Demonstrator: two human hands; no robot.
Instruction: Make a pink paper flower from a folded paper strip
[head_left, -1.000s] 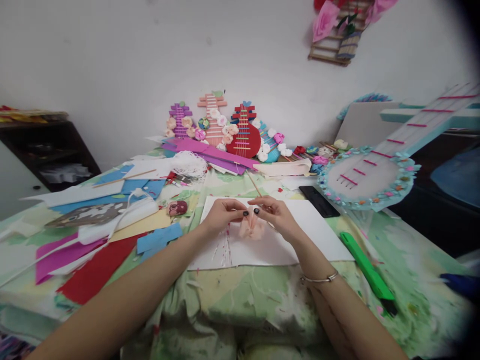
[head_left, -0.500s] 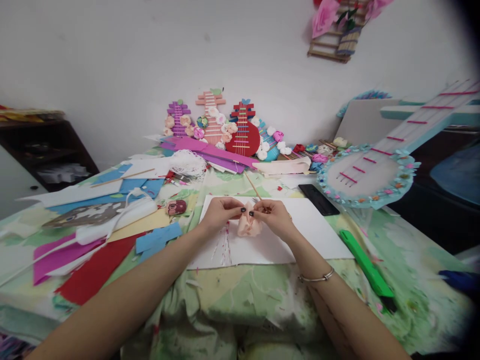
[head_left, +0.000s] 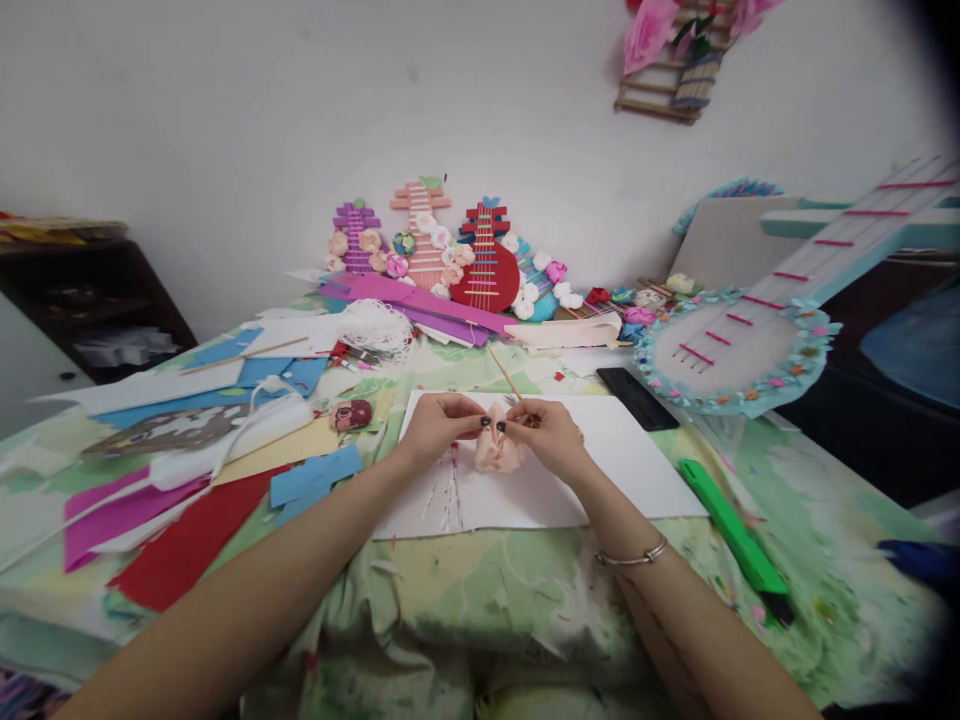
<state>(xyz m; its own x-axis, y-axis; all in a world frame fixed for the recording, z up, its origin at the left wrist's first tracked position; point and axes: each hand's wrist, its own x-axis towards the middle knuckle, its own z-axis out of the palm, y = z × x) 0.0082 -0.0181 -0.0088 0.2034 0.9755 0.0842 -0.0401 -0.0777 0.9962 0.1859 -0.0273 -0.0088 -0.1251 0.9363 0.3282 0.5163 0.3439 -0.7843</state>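
A crumpled peach paper piece (head_left: 498,455) hangs between my fingertips over a white board (head_left: 630,470). My left hand (head_left: 448,425) pinches its upper left side with thumb and finger. On the upper right side, my right hand (head_left: 546,430) pinches the same piece, its thumb close to the left one. A thin wooden stick (head_left: 504,370) slants up and away from beside my right hand's fingers; whether they grip it, I cannot tell. Red and white thin strands (head_left: 452,495) lie on the board below my left hand.
A green cutter (head_left: 735,530) and black flat object (head_left: 637,398) lie to the right, near a large light-blue instrument model (head_left: 731,350). Coloured sheets (head_left: 202,530) cover the left. Small instrument models (head_left: 486,270) and white string (head_left: 375,328) are at the back.
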